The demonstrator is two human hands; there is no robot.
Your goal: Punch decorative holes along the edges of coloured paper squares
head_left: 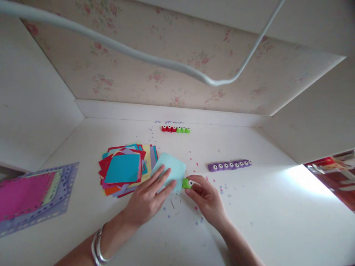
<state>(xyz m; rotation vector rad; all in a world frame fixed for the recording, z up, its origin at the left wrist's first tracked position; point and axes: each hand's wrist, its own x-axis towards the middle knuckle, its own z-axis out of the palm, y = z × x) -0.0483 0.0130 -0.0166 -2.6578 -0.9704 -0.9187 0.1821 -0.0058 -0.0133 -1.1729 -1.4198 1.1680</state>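
A pale blue square of paper point(173, 168) lies tilted on the white table. My left hand point(148, 197) rests on it with the fingers spread; silver bangles circle that wrist. At the paper's right edge my right hand point(206, 197) grips a small green punch point(186, 183) with a white and black button, between thumb and fingers. The punch touches the paper's edge; whether the paper is inside its slot cannot be made out. Just left of my left hand sits a messy stack of coloured papers point(123, 169), with a blue sheet on top.
A row of purple punches point(230, 165) stands to the right. Red and green punches point(175, 129) line up near the back wall. Papers with punched edges, pink on top point(24, 194), lie at the far left. Small paper bits dot the table point(133, 240). A white cable point(166, 63) crosses above.
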